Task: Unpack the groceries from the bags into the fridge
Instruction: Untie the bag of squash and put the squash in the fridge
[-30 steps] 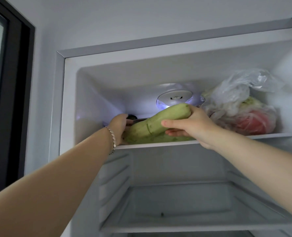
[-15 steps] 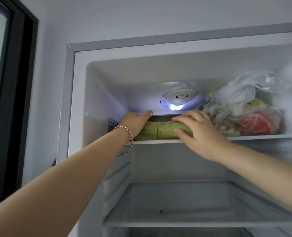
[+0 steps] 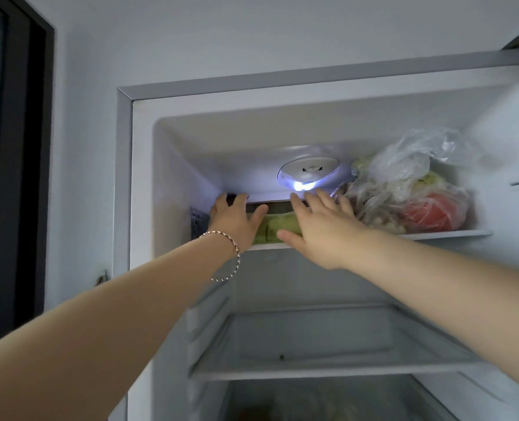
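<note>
Squash (image 3: 278,227) now flat on shelf (image 3: 449,234); bagged produce (image 3: 416,202) close right.

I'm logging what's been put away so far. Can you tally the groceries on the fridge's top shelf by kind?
Green squash: 1
Clear plastic bag of produce: 1
Total: 2 visible on the top shelf

Top shelf (image 3: 446,234) carries green squash (image 3: 278,228) beside bagged vegetables (image 3: 410,196).
</note>
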The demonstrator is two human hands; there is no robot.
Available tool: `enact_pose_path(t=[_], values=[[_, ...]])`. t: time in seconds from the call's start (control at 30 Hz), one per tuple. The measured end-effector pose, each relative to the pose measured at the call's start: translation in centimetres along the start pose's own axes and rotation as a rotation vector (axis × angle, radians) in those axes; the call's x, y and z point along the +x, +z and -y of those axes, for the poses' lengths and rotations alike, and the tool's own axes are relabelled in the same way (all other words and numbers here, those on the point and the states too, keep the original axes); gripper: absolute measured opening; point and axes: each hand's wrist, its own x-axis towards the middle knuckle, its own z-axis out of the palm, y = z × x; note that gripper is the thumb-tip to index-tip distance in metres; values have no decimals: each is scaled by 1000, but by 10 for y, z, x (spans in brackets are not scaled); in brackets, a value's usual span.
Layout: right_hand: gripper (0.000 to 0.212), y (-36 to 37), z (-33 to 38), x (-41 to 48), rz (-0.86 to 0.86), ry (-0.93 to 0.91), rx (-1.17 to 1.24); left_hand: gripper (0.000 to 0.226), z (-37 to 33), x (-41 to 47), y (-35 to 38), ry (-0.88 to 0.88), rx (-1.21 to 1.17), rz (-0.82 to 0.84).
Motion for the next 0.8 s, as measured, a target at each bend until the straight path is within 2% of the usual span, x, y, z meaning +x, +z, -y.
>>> enact_pose_path(t=[0.07, 0.17, 0.23, 0.3, 0.4, 0.47, 0.53, 0.63, 0.8], values=[[63, -3, 9, -12, -113, -84, 11, 48, -2, -16, -12, 4, -23, -33], [31, -7, 20, -34, -268, -272, 76, 32, -3, -47, -37, 100, 38, -138], [26, -11, 30, -53, -291, -400, 166, 21, -10, -71, -58, 77, 104, -185], [27, -14, 41, -71, -171, -460, 245, 20, -20, -101, -79, -68, 237, -92], [27, -14, 58, -95, 170, -585, 307, 30, -27, -149, -99, -317, 477, 214], [26, -15, 75, -115, 384, -740, 291, 30, -21, -187, -115, -487, 531, 424], [27, -20, 99, -140, 514, -854, 258, 31, -15, -231, -132, -639, 539, 530], [34, -29, 140, -190, 540, -984, 237, 29, -11, -311, -161, -805, 594, 476], [26, -64, 213, -315, 516, -1276, 453, 31, -32, -480, -222, -1130, 660, 289]])
